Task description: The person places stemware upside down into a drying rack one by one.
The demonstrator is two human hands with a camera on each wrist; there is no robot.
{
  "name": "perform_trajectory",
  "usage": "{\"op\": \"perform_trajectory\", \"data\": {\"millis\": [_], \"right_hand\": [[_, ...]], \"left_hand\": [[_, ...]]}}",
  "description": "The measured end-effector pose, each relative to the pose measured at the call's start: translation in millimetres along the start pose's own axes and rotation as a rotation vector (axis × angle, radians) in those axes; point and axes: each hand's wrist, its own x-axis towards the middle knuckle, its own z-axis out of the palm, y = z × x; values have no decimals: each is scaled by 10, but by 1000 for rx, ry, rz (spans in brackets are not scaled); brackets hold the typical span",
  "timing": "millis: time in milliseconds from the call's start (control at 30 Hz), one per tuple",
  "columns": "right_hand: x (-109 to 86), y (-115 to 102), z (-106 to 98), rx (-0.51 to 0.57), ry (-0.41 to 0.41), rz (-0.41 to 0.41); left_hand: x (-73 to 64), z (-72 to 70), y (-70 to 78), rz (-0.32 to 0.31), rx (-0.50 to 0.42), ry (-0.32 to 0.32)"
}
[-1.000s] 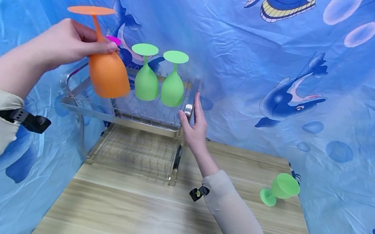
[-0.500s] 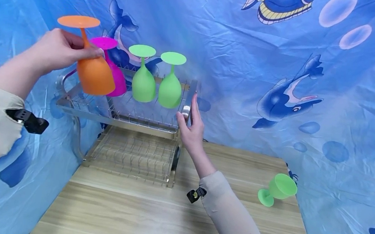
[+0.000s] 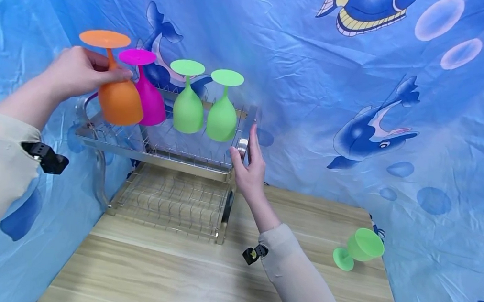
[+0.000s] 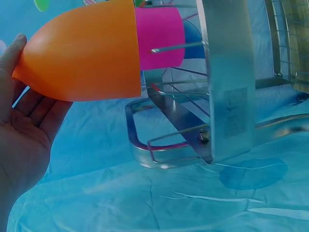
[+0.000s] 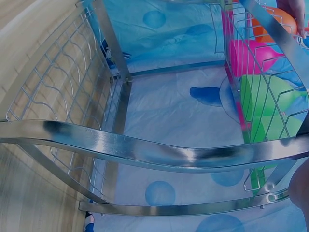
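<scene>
My left hand [image 3: 78, 70] pinches the stem of an orange goblet [image 3: 120, 104], held upside down over the left part of the metal dish rack's [image 3: 155, 156] upper tier. In the left wrist view the orange bowl [image 4: 87, 53] overlaps the magenta one [image 4: 161, 38], its rim near the rack's wires. A magenta goblet [image 3: 152, 105] stands inverted just right of it. Two light green goblets, one left [image 3: 188, 112] and one right [image 3: 221, 120], are also upside down on this tier. My right hand [image 3: 252, 176] rests against the rack's right side, fingers straight, thumb apart.
Below, the rack's lower wire tier [image 3: 173, 200] sits low over the wooden table [image 3: 162, 269]. Another light green goblet [image 3: 365, 245] is on the table at the far right, mouth up. A blue sea-print curtain [image 3: 297, 108] hangs close behind the rack.
My left hand has brought the orange goblet down and slightly left, beside the magenta goblet, which now shows more fully. My right hand has stayed at the rack's side.
</scene>
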Motion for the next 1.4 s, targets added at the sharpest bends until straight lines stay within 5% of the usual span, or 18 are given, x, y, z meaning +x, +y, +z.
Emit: {"op": "perform_trajectory", "data": {"millis": [200, 500, 833, 1400], "right_hand": [[0, -14, 13, -15, 11, -14], [-30, -376, 6, -11, 3, -3], [-23, -8, 35, -35, 14, -4], [-36, -109, 42, -38, 13, 7]], "left_hand": [[27, 13, -80, -17, 4, -1], [69, 57, -203, -19, 22, 9], [93, 239, -321, -23, -6, 37], [-33, 492, -317, -13, -61, 82]]}}
